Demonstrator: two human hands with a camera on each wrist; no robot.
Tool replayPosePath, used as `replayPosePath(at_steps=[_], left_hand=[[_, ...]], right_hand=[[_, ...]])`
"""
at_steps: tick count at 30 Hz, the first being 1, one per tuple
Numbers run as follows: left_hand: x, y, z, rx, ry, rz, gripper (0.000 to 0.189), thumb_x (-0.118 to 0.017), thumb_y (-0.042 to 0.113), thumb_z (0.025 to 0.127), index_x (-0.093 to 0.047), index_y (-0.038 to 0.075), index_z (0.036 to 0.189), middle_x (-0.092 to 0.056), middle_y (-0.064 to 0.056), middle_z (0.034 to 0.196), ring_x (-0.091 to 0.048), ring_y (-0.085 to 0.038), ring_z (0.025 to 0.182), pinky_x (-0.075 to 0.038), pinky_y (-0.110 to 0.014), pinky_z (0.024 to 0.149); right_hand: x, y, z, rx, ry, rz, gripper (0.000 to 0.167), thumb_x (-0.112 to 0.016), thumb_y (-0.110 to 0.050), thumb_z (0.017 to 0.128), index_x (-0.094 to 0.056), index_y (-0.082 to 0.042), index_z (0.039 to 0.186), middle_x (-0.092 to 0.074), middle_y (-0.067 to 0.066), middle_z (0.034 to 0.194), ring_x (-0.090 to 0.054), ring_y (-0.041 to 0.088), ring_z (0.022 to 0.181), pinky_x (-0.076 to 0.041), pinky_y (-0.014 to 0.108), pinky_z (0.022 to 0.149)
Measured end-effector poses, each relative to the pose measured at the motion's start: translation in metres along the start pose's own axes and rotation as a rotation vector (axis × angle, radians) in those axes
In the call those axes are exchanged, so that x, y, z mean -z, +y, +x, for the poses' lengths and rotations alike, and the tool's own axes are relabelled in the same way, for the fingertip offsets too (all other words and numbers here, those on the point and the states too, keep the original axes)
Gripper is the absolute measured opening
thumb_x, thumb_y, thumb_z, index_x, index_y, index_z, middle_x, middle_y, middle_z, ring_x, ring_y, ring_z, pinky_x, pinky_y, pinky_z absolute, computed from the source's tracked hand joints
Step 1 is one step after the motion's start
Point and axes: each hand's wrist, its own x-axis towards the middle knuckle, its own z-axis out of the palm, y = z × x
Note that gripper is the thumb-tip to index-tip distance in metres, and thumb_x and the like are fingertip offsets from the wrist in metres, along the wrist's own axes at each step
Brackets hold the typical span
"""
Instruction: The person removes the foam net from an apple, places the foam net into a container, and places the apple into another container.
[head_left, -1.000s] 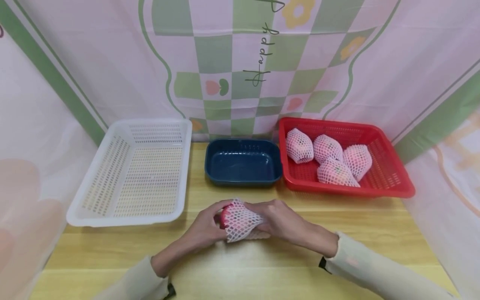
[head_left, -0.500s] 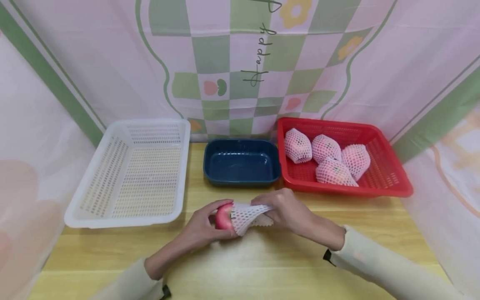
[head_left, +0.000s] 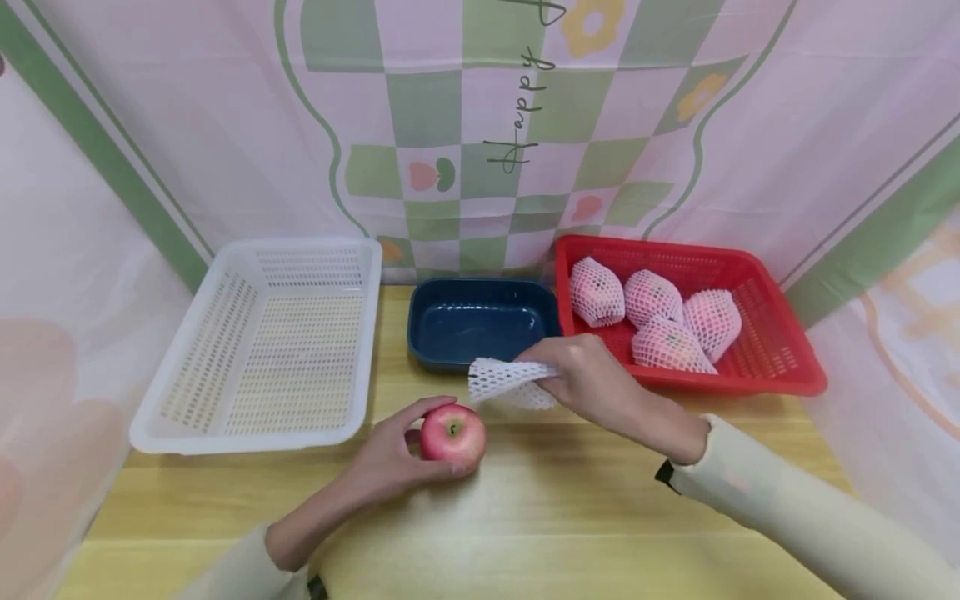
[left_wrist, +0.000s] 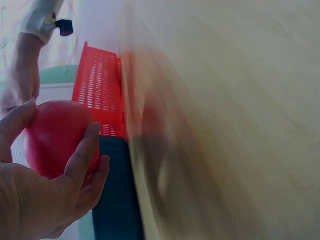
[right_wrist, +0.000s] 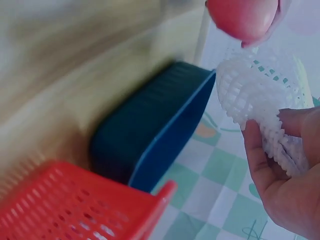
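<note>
My left hand point(head_left: 401, 454) grips a bare red apple point(head_left: 454, 438) above the front middle of the table, its stem end facing up. The same apple point(left_wrist: 60, 135) fills much of the palm in the left wrist view, with fingers curled round its side. Up and to the right, my right hand point(head_left: 588, 375) pinches a white foam net sleeve point(head_left: 501, 379) that hangs off the apple, its open end pointing left. In the right wrist view the sleeve point(right_wrist: 255, 90) is bunched between thumb and fingers. It overlaps the front right corner of the dark blue tray point(head_left: 480, 333).
A white slatted basket point(head_left: 360, 367) stands at the left with nothing in it. At the right is a red basket point(head_left: 780, 342) holding several net-wrapped apples point(head_left: 648, 298). The blue tray sits between the two baskets. A printed curtain point(head_left: 420, 108) hangs behind the table.
The foam net has come off the apple. My right hand has pulled it away, moving right and up toward the blue tray. My left hand keeps the apple in nearly the same place.
</note>
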Motion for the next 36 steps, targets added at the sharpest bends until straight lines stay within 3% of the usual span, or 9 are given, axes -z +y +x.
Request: replayPosePath(at_steps=[10,18,27,36], left_hand=[[0.004,0.012,-0.01,-0.043,-0.005,0.06,0.08,-0.097,0.029,0.077,-0.059,0.027,0.148,-0.064,-0.004,0.141,-0.068,-0.03,0.121,-0.058,-0.042,0.095],[0.014,0.029,-0.016,-0.073,-0.021,0.082,0.078,-0.096,0.032,0.078,-0.059,0.029,0.147,-0.064,-0.001,0.141,-0.067,-0.03,0.122,-0.058,-0.045,0.097],[0.034,0.054,-0.023,-0.098,-0.004,0.132,0.079,-0.095,0.033,0.08,-0.057,0.026,0.149,-0.063,-0.002,0.143,-0.066,-0.035,0.123,-0.059,-0.046,0.098],[0.059,0.073,-0.022,-0.08,0.014,0.15,0.083,-0.093,0.036,0.08,-0.054,0.028,0.152,-0.06,-0.002,0.146,-0.063,-0.034,0.126,-0.059,-0.04,0.095]], right_hand=[[0.008,0.013,0.029,-0.028,-0.001,-0.115,0.022,-0.085,0.002,0.085,-0.08,-0.002,0.106,-0.08,0.011,0.102,-0.075,0.024,0.09,-0.065,0.045,0.084],[0.005,0.03,0.047,-0.182,-0.012,-0.148,0.026,-0.084,-0.003,0.088,-0.078,0.0,0.112,-0.079,0.016,0.105,-0.073,0.029,0.086,-0.064,0.05,0.086],[-0.005,0.047,0.056,-0.263,-0.026,-0.172,0.03,-0.086,-0.007,0.088,-0.077,-0.001,0.116,-0.078,0.018,0.109,-0.073,0.031,0.088,-0.064,0.051,0.086],[-0.022,0.056,0.056,-0.311,-0.118,-0.136,0.033,-0.083,-0.007,0.091,-0.074,0.0,0.121,-0.075,0.02,0.116,-0.073,0.034,0.093,-0.063,0.054,0.091]])
